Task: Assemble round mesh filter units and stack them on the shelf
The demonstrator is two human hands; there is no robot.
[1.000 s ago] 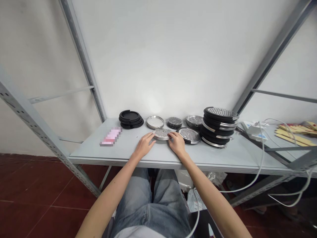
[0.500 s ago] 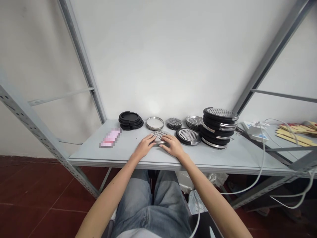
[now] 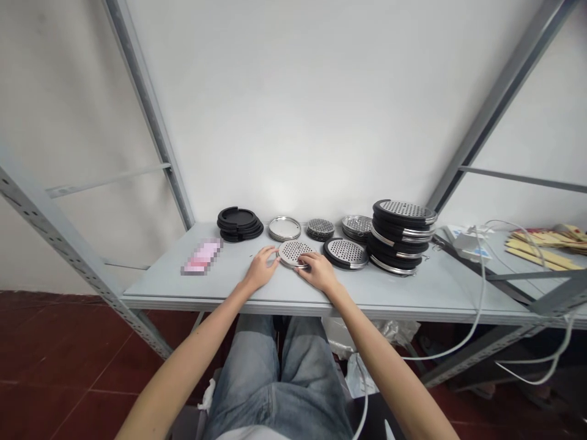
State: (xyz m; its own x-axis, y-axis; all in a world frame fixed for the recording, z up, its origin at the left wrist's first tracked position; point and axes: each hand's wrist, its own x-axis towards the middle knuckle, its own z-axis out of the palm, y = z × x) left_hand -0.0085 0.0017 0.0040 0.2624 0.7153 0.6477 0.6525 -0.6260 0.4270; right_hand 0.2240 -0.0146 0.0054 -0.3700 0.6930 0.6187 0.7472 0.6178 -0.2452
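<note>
A round perforated metal disc (image 3: 294,250) lies on the grey shelf (image 3: 229,281) in front of me. My left hand (image 3: 259,269) rests at the disc's left edge with its fingers curled against the rim. My right hand (image 3: 318,271) pinches the disc's near right edge. Just right of it lies a perforated disc set in a black ring (image 3: 345,252).
Along the back stand a pile of black rings (image 3: 239,222), a flat metal ring stack (image 3: 284,228), small perforated discs (image 3: 320,228), more metal discs (image 3: 356,225) and a tall stack of assembled black-rimmed discs (image 3: 399,235). A pink object (image 3: 200,256) lies left; cables (image 3: 481,275) and wooden sticks (image 3: 545,247) lie right.
Both hands slid the perforated disc a little toward me and to the left, away from the black-ringed disc. My right hand shifted from the disc's right side to its near edge.
</note>
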